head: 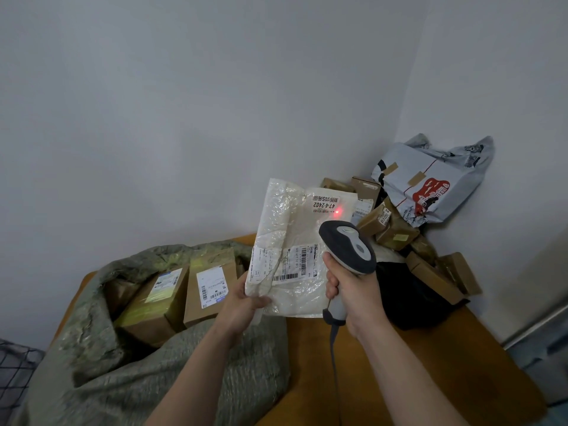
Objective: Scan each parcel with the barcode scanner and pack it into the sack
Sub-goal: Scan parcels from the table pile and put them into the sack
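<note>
My left hand (242, 298) grips the lower left corner of a white bubble-wrap parcel (285, 229), held up above the table with its label facing me. My right hand (350, 287) holds a grey barcode scanner (349, 250) by the handle, its head pointed at the parcel. A red scanner dot glows on the parcel's upper right, near the printed number. The grey-green woven sack (172, 364) lies open at the left with cardboard boxes (212, 284) inside it.
A pile of brown boxes (396, 229) and a grey plastic mailer (430, 179) is stacked in the room's corner at the right. A black bag (408, 299) lies in front of it. The orange table (415, 379) runs under my arms.
</note>
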Tool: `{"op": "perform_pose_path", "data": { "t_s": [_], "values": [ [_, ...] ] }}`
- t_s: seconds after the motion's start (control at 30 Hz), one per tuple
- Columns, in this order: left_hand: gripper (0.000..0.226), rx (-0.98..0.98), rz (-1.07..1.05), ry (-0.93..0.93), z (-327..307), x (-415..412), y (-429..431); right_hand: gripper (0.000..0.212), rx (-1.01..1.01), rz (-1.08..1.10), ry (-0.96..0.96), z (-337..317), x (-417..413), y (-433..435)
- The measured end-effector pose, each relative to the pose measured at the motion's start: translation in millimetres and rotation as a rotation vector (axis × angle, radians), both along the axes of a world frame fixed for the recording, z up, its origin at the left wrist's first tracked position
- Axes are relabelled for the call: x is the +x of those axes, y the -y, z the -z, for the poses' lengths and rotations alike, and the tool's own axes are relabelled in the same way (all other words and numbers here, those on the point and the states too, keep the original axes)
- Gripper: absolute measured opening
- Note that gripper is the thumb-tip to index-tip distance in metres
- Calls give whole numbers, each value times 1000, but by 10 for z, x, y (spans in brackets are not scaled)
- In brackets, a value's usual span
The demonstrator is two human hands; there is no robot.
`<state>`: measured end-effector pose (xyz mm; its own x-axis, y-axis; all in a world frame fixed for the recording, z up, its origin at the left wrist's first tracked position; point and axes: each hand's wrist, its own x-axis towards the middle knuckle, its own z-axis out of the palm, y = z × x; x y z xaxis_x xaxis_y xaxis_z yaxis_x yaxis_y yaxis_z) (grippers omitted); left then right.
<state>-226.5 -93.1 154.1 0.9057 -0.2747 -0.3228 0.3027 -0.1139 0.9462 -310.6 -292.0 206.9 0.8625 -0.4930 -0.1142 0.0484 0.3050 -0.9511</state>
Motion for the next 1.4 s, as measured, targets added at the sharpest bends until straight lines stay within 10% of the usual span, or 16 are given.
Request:
{"op": "perform_pose_path", "data": {
  "t_s": [0.7, 0.93, 1.4],
  "values": [
    [52, -130, -132, -57, 32, 227, -192, 28, -162, -271, -169, 71, 139, -201],
    [60, -196, -258, -22, 183, 317, -265, 21, 645, -336, -250, -48, 247, -530],
    [49, -158, -262, -19, 286, 204, -141, 26, 887, -347, -225, -8, 313, -595]
  ]
}}
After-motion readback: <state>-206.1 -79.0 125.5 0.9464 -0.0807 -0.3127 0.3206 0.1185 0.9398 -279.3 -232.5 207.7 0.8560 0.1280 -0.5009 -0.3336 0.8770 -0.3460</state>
